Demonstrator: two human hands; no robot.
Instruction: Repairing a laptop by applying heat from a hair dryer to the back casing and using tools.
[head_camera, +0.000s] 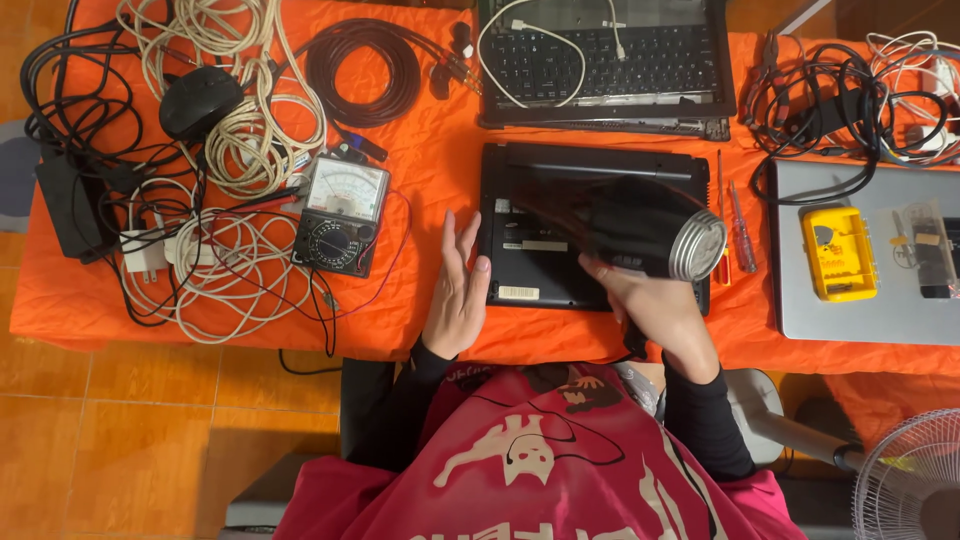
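A black laptop (540, 255) lies closed and upside down on the orange tablecloth (440, 170), its underside with labels facing up. My right hand (655, 305) grips the handle of a black hair dryer (640, 225) with a ribbed silver rear end, held just above the laptop's right half. My left hand (457, 290) rests flat, fingers spread, against the laptop's left edge, holding nothing.
A second laptop (605, 60) with a white cable lies open behind. An analog multimeter (340, 215), a black mouse (200, 100) and tangled cables (230, 150) sit left. Screwdrivers (740, 230), a grey laptop (870, 250) with a yellow bit case (838, 253), and a fan (915, 480) are right.
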